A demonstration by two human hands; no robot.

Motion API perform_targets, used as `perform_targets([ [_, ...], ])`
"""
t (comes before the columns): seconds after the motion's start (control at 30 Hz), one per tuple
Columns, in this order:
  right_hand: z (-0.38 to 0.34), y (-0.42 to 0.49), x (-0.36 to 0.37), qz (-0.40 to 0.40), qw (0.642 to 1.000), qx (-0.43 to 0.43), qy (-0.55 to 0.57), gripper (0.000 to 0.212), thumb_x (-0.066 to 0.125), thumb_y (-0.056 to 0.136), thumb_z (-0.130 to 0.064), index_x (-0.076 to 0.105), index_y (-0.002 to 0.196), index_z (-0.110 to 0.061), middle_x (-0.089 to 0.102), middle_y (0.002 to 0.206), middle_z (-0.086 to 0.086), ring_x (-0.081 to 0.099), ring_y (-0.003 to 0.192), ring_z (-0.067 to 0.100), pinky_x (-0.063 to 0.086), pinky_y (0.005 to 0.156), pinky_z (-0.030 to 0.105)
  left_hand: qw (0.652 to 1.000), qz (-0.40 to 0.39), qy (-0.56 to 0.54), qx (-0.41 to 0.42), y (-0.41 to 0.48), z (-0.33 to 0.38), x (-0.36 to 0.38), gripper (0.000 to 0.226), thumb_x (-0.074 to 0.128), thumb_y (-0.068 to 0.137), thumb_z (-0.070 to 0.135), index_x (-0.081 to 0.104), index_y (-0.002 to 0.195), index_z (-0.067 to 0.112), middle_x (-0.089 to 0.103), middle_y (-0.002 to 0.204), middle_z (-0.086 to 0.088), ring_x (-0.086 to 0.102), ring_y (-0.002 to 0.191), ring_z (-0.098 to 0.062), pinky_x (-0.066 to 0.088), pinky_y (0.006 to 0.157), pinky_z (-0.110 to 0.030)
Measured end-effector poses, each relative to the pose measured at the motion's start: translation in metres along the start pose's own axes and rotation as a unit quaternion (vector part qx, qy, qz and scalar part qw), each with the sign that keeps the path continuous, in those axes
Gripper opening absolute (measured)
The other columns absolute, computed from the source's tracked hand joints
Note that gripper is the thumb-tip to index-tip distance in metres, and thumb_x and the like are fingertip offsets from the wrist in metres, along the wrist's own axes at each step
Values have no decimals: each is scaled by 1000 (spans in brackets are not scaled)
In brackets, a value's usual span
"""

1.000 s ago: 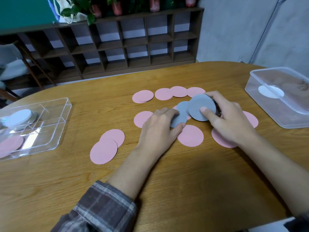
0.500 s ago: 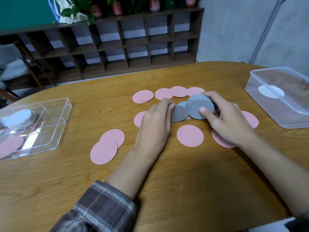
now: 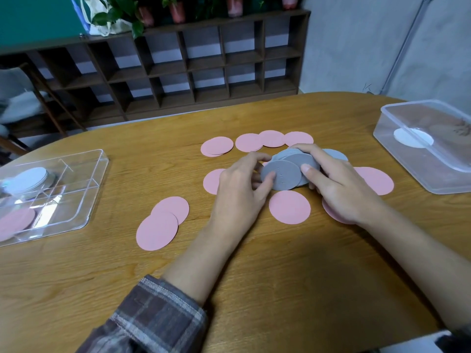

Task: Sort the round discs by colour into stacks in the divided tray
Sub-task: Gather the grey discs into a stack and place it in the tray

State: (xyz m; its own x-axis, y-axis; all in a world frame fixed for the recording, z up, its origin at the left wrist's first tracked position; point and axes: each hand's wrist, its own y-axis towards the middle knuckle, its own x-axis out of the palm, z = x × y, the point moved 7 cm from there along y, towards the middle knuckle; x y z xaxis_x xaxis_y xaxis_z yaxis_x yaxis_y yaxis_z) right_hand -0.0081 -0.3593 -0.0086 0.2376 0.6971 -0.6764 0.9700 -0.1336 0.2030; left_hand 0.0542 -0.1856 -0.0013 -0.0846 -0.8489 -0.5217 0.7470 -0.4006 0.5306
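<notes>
Both hands, left hand (image 3: 239,189) and right hand (image 3: 341,189), grip a fanned grey disc stack (image 3: 285,174) mid-table. Discs appear matte, faintly embossed. Pink discs (image 3: 289,207) surround it.

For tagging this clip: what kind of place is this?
Likely an office or classroom common room: a big rounded wooden table, a dark cubby shelf against the wall, potted plants on top.

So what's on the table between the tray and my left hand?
Two overlapping pink discs; the rest is bare table, per the head view.
</notes>
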Motion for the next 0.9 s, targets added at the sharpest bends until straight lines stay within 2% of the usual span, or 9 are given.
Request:
perform_targets([
  [0.17, -3, -1, 4, -18, 1000, 6, -9, 42, 31, 110, -36, 38, 151, -42, 49, 101, -25, 47, 90, -21, 35, 75, 0, 1000, 10, -2, -13, 0, -1, 1, 31, 77, 93, 19, 74, 123, 14, 75, 113, 2, 72, 81, -6, 52, 72, -7],
  [0.23, -5, -1, 7, -31, 999, 5, -11, 47, 28, 108, -42, 32, 155, -46, 51, 110, -22, 48, 97, -15, 35, 77, 2, 1000, 10, 0, -25, 0, -2, 1, 39, 77, 93, 20, 71, 131, 13, 75, 114, 4, 73, 83, -5, 53, 76, -7],
  [0.33, -6, -3, 12, -48, 999, 6, -10, 53, 27, 106, -50, 17, 158, -52, 49, 140, -14, 44, 122, 1, 36, 93, 15, 999, 9, 11, -31, 0, -3, 2, 37, 76, 94, 24, 73, 129, 14, 78, 116, 3, 74, 89, -6, 58, 85, -24],
  [0.4, -9, -3, 15, -58, 998, -5, -38, 60, 30, 105, -55, 4, 159, -52, 39, 156, -14, 37, 139, 7, 35, 110, 33, 999, 19, 9, -31, -1, -3, 2, 33, 76, 93, 23, 76, 124, 13, 79, 115, 2, 75, 90, -7, 59, 86, -29],
  [0.47, -11, -3, 19, -64, 995, -14, -76, 67, 36, 105, -54, -4, 159, -51, 31, 163, -13, 35, 144, 9, 37, 115, 41, 999, 26, 10, -27, -1, -2, 1, 28, 77, 92, 22, 78, 119, 12, 80, 110, 1, 75, 88, -9, 59, 84, -32],
  [0.6, -12, -1, 14, -31, 994, -33, -99, 55, 44, 107, -38, 19, 156, -43, 50, 143, -8, 51, 124, 12, 46, 95, 31, 1000, 19, 10, -20, -1, -2, 3, 29, 79, 91, 24, 78, 117, 12, 81, 103, 1, 74, 82, -6, 58, 78, -26],
  [0.67, -10, -1, 8, -12, 994, -36, -99, 46, 48, 106, -33, 32, 150, -38, 55, 126, -11, 55, 105, 5, 41, 80, 14, 1000, 8, 4, -26, 0, -4, 6, 32, 78, 91, 32, 76, 120, 16, 79, 102, 5, 72, 82, -3, 57, 78, -19],
  [0.73, -6, -1, -1, 9, 995, -31, -91, 42, 52, 105, -31, 40, 145, -36, 57, 116, -13, 55, 92, -1, 38, 70, 8, 1000, 1, 12, -24, 1, -5, 9, 32, 75, 93, 38, 74, 120, 21, 77, 101, 9, 71, 88, -2, 56, 81, -22],
  [0.9, 3, 1, -19, 78, 995, -22, -50, 34, 58, 99, -21, 54, 131, -32, 65, 108, -6, 57, 94, 3, 39, 72, 8, 996, -50, 79, 1, 6, -12, 21, 34, 68, 96, 34, 68, 127, 19, 68, 122, 7, 61, 115, -11, 49, 98, -33],
])
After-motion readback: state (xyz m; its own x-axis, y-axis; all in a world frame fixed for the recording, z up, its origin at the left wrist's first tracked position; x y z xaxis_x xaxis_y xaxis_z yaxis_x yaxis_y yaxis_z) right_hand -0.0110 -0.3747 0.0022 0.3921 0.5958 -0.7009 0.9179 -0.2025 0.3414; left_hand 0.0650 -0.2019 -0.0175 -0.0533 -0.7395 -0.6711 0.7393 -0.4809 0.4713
